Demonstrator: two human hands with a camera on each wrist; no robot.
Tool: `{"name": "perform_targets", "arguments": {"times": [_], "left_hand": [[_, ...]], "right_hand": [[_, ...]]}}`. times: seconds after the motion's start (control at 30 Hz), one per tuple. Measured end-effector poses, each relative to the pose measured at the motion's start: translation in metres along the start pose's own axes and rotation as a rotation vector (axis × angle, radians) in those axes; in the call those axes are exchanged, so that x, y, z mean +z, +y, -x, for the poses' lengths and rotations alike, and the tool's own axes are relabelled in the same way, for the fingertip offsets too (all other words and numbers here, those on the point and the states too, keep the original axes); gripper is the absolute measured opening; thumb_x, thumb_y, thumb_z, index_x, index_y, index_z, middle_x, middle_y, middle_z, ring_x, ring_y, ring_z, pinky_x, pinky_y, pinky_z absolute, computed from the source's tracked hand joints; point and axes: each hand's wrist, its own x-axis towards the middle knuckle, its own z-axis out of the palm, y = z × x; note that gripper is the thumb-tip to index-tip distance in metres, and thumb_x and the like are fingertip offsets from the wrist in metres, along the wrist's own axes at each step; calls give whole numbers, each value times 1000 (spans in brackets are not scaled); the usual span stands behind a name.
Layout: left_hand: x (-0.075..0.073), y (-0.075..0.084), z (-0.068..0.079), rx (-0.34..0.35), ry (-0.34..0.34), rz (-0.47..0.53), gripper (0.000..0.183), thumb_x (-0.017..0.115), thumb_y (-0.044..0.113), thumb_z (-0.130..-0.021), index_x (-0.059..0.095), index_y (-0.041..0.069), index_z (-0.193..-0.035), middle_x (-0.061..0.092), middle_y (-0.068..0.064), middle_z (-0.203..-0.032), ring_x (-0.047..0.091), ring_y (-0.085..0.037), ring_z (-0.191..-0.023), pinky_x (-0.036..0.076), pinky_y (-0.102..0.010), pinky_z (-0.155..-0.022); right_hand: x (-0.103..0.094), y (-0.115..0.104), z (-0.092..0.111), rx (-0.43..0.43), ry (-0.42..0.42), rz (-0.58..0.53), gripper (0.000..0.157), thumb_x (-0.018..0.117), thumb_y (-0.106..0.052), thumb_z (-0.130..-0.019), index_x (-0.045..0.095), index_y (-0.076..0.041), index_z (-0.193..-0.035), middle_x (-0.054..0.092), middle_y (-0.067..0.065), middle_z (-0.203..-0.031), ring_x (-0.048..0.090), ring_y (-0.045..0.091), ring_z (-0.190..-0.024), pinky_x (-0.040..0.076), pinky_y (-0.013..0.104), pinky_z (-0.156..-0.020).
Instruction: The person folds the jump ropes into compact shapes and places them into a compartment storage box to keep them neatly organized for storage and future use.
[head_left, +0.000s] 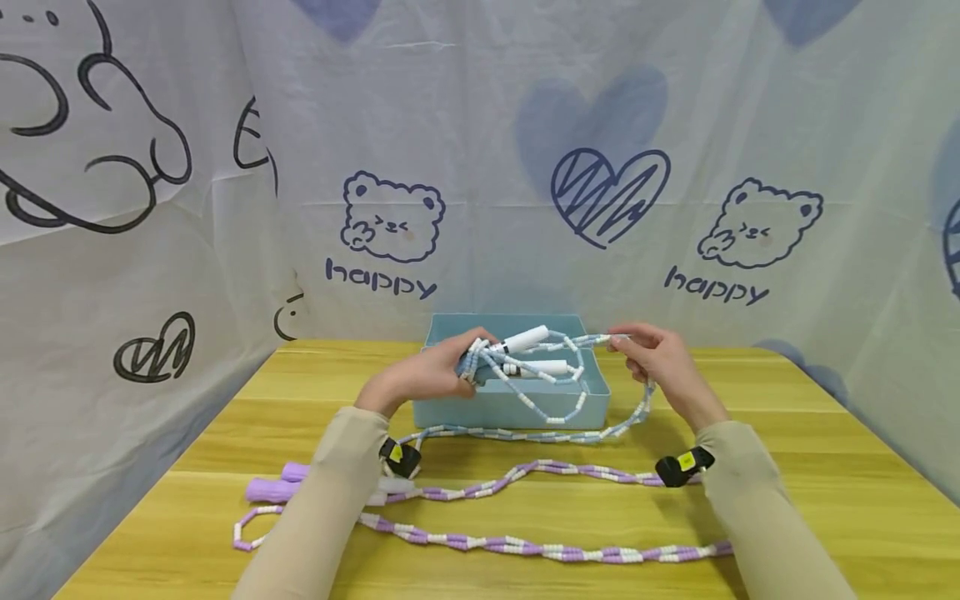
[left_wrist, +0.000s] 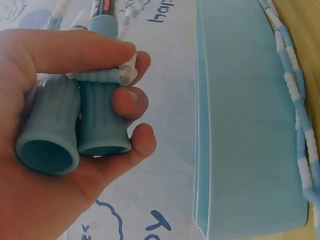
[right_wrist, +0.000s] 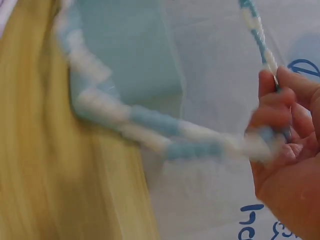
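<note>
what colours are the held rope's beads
The beads are light blue and white, clearest in left wrist view.

A blue-and-white beaded jump rope (head_left: 517, 435) hangs looped between both hands (head_left: 427, 372), its two handles (left_wrist: 104, 117) side by side.

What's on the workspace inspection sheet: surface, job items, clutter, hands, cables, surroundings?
Surface: table with yellow wood grain.
Job items: blue rope, blue and white beads, one stretch running in front of the box; handles gathered side by side.
Clutter: purple rope, purple and white beads, lying nearer the person than the box.
Left hand: grips the handles with rope looped over them.
Right hand: pinches the blue rope, right of the box; partly blurred in its wrist view.
Cables: nothing seen.
Surroundings: pale cloth printed with hearts, bears and "happy", behind and beside the table.
</note>
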Motion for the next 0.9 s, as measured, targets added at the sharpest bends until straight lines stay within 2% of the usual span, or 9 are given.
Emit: {"name": "perform_targets", "arguments": {"times": [0.17,0.37,0.57,0.7,0.9], "left_hand": [[-6,-4,3,-7,33,64,63,67,-9,-78,48,16,-133,59,-9,-112,57,-24,-84,51,-35,-68],[-12,-6,7,-60,62,126,54,70,-1,-81,51,16,-128,59,-13,-94,51,-22,-65,48,-41,-61],[-14,-7,8,-66,110,187,49,70,1,-84,49,11,-127,53,-13,-83,44,-20,-57,41,-31,-54],[-14,-8,6,-84,185,186,49,69,-2,-83,49,9,-126,54,-13,-86,45,-20,-57,43,-30,-53],[-13,-10,5,-147,255,138,45,67,-2,-82,49,9,-122,53,-12,-88,46,-20,-58,45,-32,-55]], "right_hand": [[0,8,-1,41,-52,149,42,68,-37,-93,69,-3,-117,69,5,-89,39,8,-52,34,23,-47],[-4,18,-2,8,-178,174,36,65,-31,-96,70,-2,-117,67,15,-90,41,11,-55,38,24,-52],[-10,19,0,9,-312,215,32,66,-30,-95,71,-6,-116,55,10,-75,42,16,-58,41,29,-58],[-8,15,3,37,-398,251,31,67,-33,-94,73,-9,-114,45,7,-67,39,21,-57,41,32,-64],[-1,7,5,15,-547,301,28,67,-28,-94,74,-8,-113,50,8,-67,45,23,-59,45,34,-68]]}}
